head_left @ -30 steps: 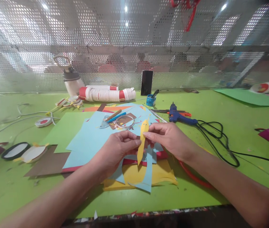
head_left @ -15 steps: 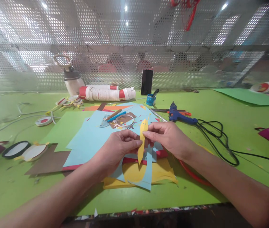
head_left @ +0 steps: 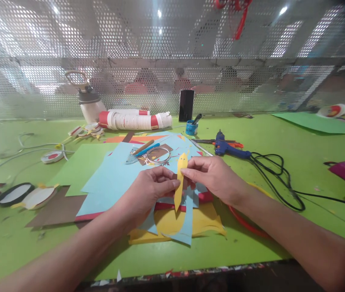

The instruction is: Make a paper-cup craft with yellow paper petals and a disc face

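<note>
Both hands pinch a long yellow paper cutout [head_left: 179, 190], pointed at its lower end, with small eye-like dots near its rounded top. My left hand [head_left: 155, 184] grips its left edge between thumb and fingers. On the other edge, the thumb and fingers of my right hand [head_left: 210, 174] are closed. Something small and brown shows behind the cutout, partly hidden by the fingers. Beneath lie light blue paper sheets [head_left: 108, 178] and yellow paper [head_left: 166, 221]. A roll of tape [head_left: 158, 155], a blue pen [head_left: 148, 150] and paper scraps rest just beyond my hands.
A blue glue gun [head_left: 231, 150] with a looped black cable lies right. Stacked paper cups [head_left: 136, 121], a jug [head_left: 90, 103], a propped phone [head_left: 186, 105] and a blue tape roll [head_left: 191, 128] line the back, before a perforated metal screen [head_left: 160, 48]. Round paper pieces [head_left: 40, 197] lie left.
The view has shifted slightly, so the scene sits a little further left. Both hands keep hold of the yellow cutout, almost unmoved.
</note>
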The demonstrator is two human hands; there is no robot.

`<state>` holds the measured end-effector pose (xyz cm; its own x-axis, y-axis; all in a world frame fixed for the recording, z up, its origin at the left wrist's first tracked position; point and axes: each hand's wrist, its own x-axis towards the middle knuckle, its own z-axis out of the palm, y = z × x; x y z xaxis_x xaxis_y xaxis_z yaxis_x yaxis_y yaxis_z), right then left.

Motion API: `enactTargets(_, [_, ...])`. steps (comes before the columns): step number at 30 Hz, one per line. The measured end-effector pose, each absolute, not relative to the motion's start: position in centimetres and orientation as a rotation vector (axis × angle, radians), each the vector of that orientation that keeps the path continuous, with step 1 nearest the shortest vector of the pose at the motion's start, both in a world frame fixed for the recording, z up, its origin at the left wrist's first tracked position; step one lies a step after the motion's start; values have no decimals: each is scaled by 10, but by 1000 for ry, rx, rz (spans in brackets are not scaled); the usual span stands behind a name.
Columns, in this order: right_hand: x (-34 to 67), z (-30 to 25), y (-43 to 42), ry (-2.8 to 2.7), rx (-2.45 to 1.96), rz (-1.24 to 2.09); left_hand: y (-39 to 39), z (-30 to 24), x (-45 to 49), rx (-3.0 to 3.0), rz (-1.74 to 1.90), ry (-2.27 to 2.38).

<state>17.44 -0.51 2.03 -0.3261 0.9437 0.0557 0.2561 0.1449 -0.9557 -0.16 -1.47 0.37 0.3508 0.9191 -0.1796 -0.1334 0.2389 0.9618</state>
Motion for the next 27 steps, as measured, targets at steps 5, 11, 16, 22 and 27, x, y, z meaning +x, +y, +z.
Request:
enactTargets(5, [175, 20, -4, -1684, -1121, 1254, -15, 4, -2, 1068, 895, 937])
enactTargets(11, [175, 20, -6, -1691, -1116, 1308, -16, 7, -1, 1066, 922, 942])
enactTargets(16, [170, 14, -9, -1741, -1157, 1237, -17, 7, 1, 1095, 908, 931])
enactTargets(22, [168, 14, -13, -1638, -1111, 1277, -19, 7, 0, 1136, 908, 908])
enactTargets(27, [166, 15, -13, -1569, -1086, 1316, -21, 7, 1, 1177, 908, 919])
